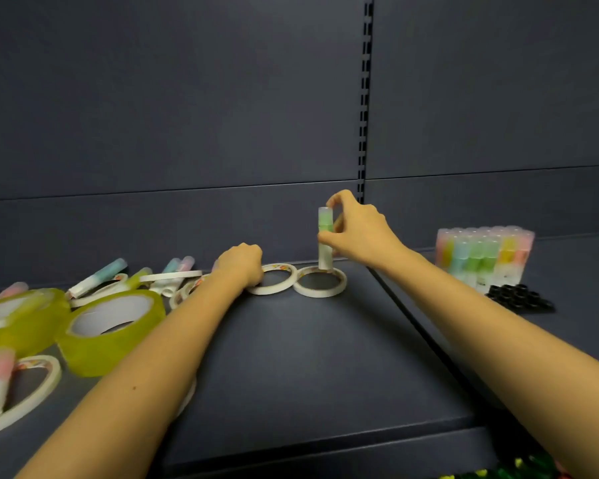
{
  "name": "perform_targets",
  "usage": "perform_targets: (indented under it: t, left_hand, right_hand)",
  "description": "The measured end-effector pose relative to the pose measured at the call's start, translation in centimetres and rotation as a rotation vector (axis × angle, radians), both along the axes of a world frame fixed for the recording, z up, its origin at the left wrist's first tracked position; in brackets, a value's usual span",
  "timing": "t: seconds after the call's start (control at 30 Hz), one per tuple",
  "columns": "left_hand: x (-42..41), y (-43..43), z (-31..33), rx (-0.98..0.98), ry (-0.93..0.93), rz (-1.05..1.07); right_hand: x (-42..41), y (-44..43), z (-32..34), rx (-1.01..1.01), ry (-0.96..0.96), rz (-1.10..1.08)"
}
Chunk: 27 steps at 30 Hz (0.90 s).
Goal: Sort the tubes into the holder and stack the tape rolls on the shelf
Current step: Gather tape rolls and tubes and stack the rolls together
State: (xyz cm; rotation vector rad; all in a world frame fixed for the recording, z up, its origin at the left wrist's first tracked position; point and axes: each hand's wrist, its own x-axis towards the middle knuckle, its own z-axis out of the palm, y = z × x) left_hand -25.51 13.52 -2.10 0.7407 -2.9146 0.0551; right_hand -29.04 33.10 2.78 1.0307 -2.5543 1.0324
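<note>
Right hand [360,233] pinches green tube [324,221], left hand [242,262] tape ring [276,289] — yellow rolls [94,354] beside.

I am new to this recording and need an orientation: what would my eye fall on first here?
At the centre, the right grip holds a green tube upright over a white tape ring on the dark shelf. The left grip lies curled at the edge of the neighbouring ring. Big yellow tape rolls sit at the left.
</note>
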Motion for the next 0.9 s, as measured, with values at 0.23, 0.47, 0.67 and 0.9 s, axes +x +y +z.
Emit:
perform_targets:
  t: [0.23,0.47,0.67,0.9]
  left_hand:
    - [-0.8,0.3,1.1,0.054,0.031,0.007]
    - [-0.8,3.8,5.4,0.142,0.198,-0.071]
    - [-0.6,10.1,6.8,0.276,0.272,-0.161]
    - [0.5,17.1,5.7,0.375,0.291,-0.178]
  right_hand:
    - [-0.8,6.3,-0.1,-0.053,0.134,-0.071]
    - [-2.4,13.1,0.2,-0.15,0.199,-0.116]
    - [-4.3,19.0,0.0,-0.134,0.222,-0.133]
    - [-7.0,23.6,-1.8,-0.055,0.237,-0.093]
